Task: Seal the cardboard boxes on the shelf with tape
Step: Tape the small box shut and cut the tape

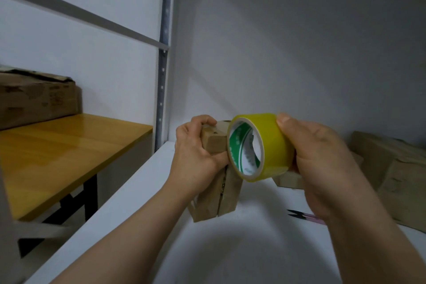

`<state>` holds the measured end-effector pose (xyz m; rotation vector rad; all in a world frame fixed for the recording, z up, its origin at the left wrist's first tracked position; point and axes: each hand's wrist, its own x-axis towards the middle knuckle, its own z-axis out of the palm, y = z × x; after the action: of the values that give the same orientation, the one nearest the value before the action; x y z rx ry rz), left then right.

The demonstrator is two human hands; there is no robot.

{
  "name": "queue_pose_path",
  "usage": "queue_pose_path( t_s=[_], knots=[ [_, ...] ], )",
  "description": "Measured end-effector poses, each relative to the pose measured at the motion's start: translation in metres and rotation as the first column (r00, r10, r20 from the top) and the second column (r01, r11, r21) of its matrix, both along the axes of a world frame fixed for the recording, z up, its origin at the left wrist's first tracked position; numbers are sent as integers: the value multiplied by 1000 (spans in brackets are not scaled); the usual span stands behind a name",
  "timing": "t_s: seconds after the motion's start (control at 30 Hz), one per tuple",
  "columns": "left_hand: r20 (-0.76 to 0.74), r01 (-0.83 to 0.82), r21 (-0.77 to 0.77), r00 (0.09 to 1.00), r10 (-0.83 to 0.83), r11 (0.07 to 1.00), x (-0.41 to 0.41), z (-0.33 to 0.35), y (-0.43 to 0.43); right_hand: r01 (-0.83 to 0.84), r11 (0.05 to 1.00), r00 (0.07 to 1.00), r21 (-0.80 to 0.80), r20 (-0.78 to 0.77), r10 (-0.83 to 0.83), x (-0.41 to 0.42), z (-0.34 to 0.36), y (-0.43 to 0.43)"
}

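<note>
The small cardboard box [216,193] is gripped at its upper end by the left hand [196,159], fingers curled over the top. It is held tilted over the white shelf [138,203], and an unsealed seam is seen down its front. The yellow tape roll [272,143] is clasped by the right hand [322,163], thumb on the outer wrap, and is set against the box's upper edge. Taping is judged to be starting: the free end must be pressed over the seam and the roll drawn along it. Snips [304,214] and further boxes [391,168] lie beyond.

Dim, cool light; glare on the wooden table [69,145]; soft blur and wide-angle bending at edges.
</note>
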<state>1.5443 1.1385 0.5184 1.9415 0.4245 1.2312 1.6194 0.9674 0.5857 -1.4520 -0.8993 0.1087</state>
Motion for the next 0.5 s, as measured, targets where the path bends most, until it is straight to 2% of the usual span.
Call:
queue_pose_path(
  t_s=[0.27, 0.5],
  knots=[
    [11, 21, 31, 1000, -21, 999, 3, -2, 0, 7, 1000, 995, 9, -104, -6, 2, -34, -6],
    [28, 16, 47, 999, -17, 999, 5, -4, 3, -94, 995, 989, 42, -107, 98, -4, -46, -6]
  ],
)
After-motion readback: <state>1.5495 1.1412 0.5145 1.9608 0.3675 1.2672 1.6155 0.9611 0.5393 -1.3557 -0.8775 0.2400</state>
